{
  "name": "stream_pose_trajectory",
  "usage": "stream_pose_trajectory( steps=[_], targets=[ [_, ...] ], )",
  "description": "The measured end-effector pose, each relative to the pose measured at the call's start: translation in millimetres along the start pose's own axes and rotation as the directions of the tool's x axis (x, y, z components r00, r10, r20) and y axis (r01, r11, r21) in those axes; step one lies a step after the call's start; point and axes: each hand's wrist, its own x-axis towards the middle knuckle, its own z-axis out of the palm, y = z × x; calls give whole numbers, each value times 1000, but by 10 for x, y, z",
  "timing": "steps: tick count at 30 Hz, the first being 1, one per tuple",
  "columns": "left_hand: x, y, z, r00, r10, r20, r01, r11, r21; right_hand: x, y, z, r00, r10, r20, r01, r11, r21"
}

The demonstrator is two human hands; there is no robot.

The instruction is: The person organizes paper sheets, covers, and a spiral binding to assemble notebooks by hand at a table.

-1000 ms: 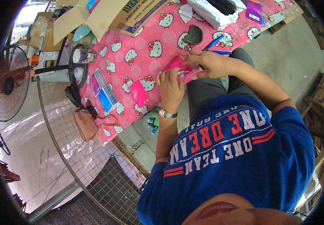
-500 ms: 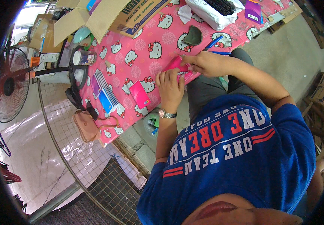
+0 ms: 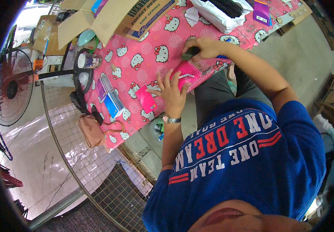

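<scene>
My left hand (image 3: pixel 171 89) lies with its fingers spread at the left edge of a pink notepad (image 3: pixel 186 70) near the table's front edge. A short whitish ridged strip, perhaps a binding coil (image 3: pixel 186 75), rests across this pad. Beyond the pad, my right hand (image 3: pixel 208 48) grips a dark grey-green piece with a rounded edge (image 3: pixel 190 53); its material is unclear. Blue tool handles (image 3: pixel 222 57) show partly beside the right wrist. A second pink notepad (image 3: pixel 146 99) lies flat to the left of my left hand.
A fanned stack of blue and purple notepads (image 3: pixel 111 97) lies at the left. Far back stand an open carton (image 3: pixel 136 25) and a white bag (image 3: pixel 225 21) of black coils. A brown pouch (image 3: pixel 90 131) hangs by the left corner, near a wire rack and a fan (image 3: pixel 15 89).
My right hand has moved off the pink notepad to the dark piece and taken hold of it. My left hand's fingers have spread, and more of the notepad shows.
</scene>
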Motion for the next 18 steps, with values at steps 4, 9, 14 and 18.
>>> stream_pose_trajectory(
  steps=[4,9,14,18],
  targets=[
    [-26,-86,67,995,-85,59,90,993,-75,-73,-232,126,957,-90,275,-113,760,640],
    [36,-34,9,997,-29,65,41,979,-199,-109,-314,79,950,-23,311,-125,885,448],
    [108,-18,-27,999,-32,5,32,946,-323,-133,-91,182,928,-139,344,-123,759,640],
    [88,-65,-51,1000,-16,-7,12,949,-315,-139,-208,148,928,-30,370,-238,718,654]
  ],
)
